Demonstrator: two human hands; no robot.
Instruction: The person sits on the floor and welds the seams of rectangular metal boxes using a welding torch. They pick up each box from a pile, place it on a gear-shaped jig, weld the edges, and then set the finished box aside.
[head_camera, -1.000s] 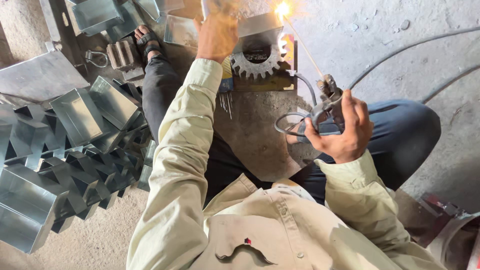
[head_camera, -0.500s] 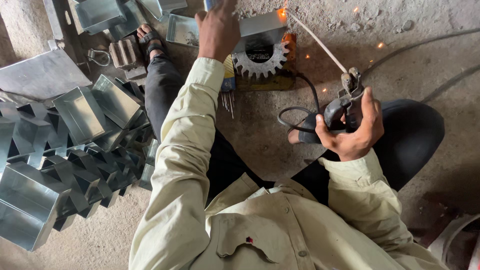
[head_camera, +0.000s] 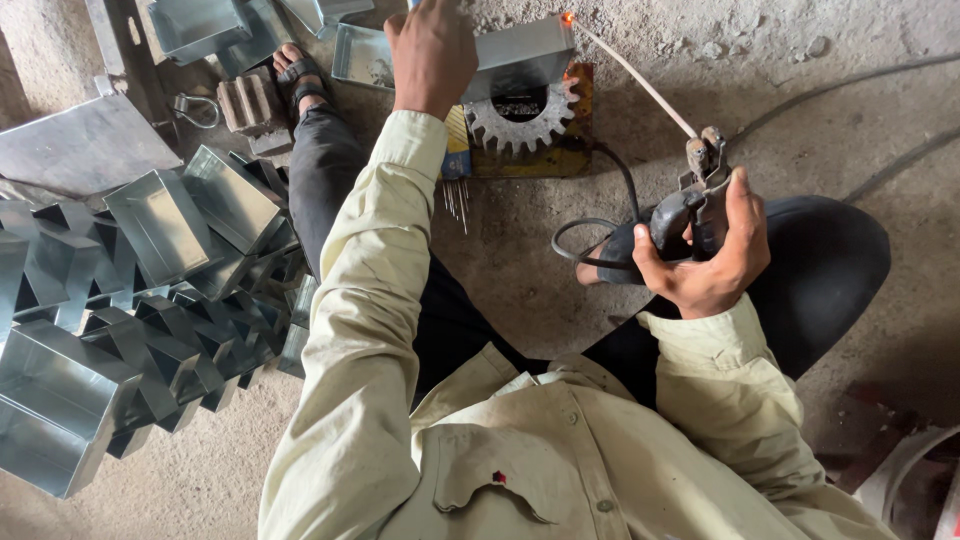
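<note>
Concrete floor (head_camera: 800, 90), left hand (head_camera: 432, 50) pressing metal box (head_camera: 520, 48) over gear (head_camera: 520, 118), right hand (head_camera: 705, 255) fingers gripping electrode holder (head_camera: 690, 200), rod (head_camera: 635, 75) tip glowing.

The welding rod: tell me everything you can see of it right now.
The welding rod is a thin, straight, pale stick, clamped at its lower end in the dark holder gripped by the right hand. It slants up and left, and its tip glows orange against the top right corner of the grey sheet-metal box, above the gear. Nothing else touches it.
</note>
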